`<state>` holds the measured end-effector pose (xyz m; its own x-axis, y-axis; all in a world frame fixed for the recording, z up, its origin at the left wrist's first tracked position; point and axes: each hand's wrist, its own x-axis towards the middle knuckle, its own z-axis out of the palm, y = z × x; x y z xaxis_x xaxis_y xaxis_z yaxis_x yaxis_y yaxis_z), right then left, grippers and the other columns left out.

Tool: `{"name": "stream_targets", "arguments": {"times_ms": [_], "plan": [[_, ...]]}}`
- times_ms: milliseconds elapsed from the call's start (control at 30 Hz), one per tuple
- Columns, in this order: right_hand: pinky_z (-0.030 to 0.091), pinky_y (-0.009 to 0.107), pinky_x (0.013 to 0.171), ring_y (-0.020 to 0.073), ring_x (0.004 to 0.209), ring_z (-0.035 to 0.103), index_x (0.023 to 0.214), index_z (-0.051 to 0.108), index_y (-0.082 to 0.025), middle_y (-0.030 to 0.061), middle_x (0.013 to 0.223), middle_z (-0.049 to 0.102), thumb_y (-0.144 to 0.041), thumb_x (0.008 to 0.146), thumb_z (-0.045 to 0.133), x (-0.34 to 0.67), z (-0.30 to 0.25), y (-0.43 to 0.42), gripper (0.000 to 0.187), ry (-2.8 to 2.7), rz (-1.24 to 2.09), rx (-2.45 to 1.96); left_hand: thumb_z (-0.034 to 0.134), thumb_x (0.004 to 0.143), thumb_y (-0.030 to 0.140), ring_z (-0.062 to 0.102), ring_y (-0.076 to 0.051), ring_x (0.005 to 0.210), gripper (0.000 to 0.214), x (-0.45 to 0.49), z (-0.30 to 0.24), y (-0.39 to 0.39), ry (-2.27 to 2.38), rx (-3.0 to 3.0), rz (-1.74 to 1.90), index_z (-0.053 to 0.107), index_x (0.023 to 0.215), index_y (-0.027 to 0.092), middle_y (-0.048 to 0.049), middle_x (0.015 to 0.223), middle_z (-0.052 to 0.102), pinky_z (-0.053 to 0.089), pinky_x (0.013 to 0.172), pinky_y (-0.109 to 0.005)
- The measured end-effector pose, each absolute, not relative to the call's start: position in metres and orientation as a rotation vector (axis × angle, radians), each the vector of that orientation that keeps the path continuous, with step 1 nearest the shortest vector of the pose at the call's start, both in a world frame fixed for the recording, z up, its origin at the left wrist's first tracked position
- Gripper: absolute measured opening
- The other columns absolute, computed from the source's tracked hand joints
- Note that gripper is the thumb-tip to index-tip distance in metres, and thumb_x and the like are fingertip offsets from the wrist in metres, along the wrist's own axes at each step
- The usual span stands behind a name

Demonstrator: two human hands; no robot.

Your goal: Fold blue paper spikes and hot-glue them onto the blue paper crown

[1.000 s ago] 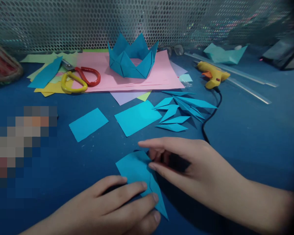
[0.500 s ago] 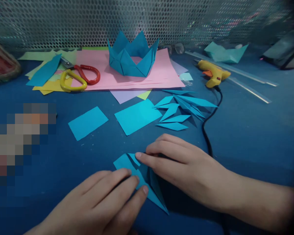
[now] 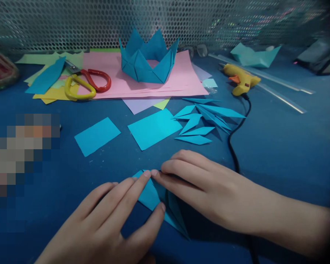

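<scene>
The folded blue paper (image 3: 150, 195) lies flat near the table's (image 3: 277, 154) front edge, its long axis running from far-left to a sharp near-right tip. Left hand (image 3: 107, 223) and right hand (image 3: 206, 187) meet fingertips on its far corner, both spread flat, pressing, grasping nothing.

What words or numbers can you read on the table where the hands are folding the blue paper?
None: no text can be read anywhere in this view.
The folded blue paper under the left hand and right hand is plain.
The glue gun, scissors and paper crown show no readable marks.
The pixelated patch is too blurred to read.
</scene>
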<state>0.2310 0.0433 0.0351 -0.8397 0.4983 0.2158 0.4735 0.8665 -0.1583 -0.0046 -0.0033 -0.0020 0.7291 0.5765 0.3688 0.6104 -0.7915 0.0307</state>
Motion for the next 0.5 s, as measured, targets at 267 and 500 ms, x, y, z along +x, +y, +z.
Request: {"name": "stream_targets", "arguments": {"times_ms": [267,500], "plan": [[0.052,0.032,0.072,0.0208,0.081,0.058,0.103,0.071,-0.005,0.0113,0.089,0.066,-0.012,0.104,0.025,0.2298,0.035,0.0419,0.047,-2.78,0.211,-0.775,0.032,0.097,0.034,0.051,-0.028,0.116,0.036,-0.0051,-0.0046,-0.0027,-0.946,-2.803,-0.492,0.054,0.125,0.033,-0.0114,0.135,0.055,0.035,0.093,-0.041],[0.051,0.031,0.073,0.0202,0.082,0.057,0.107,0.07,-0.005,0.0108,0.09,0.065,-0.012,0.104,0.025,0.2306,0.0333,0.0395,0.045,-2.779,0.204,-0.782,0.027,0.097,0.03,0.046,-0.029,0.118,0.036,-0.0027,-0.0033,-0.0057,-0.977,-2.828,-0.461,0.05,0.125,0.032,-0.0118,0.139,0.048,0.031,0.095,-0.041]]}}
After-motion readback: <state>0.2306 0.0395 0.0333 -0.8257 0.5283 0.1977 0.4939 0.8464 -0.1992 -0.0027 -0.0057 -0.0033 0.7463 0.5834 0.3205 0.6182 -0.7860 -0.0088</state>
